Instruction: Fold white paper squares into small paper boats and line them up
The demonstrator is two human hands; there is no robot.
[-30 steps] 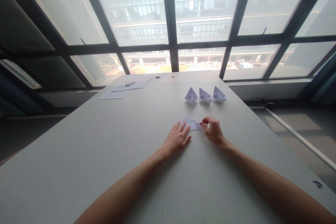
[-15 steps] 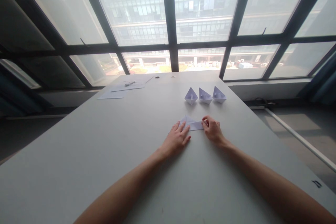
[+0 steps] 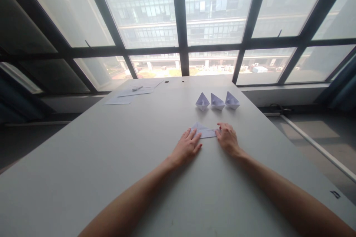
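Note:
A folded sheet of white paper (image 3: 207, 133) lies on the white table, with a pointed peak at its top and a straight lower edge. My left hand (image 3: 187, 146) rests flat over its left part, fingers spread, and hides that end. At the right corner of the paper is my right hand (image 3: 227, 139). Its thumb touches the corner while the index finger is lifted apart from it. Beyond the hands stand three folded paper boats in a row: a left one (image 3: 202, 102), a middle one (image 3: 217, 102) and a right one (image 3: 231, 100).
Flat paper sheets (image 3: 119, 99) lie at the table's far left, with a small white object (image 3: 137, 88) on top. The white table (image 3: 111, 155) reaches to a dark-framed window. A black mark (image 3: 335, 194) is near the right edge.
My right hand has loosened its pinch on the paper's right corner and shifted slightly right. The raised strip along the lower edge now looks flatter. My left hand has stayed put.

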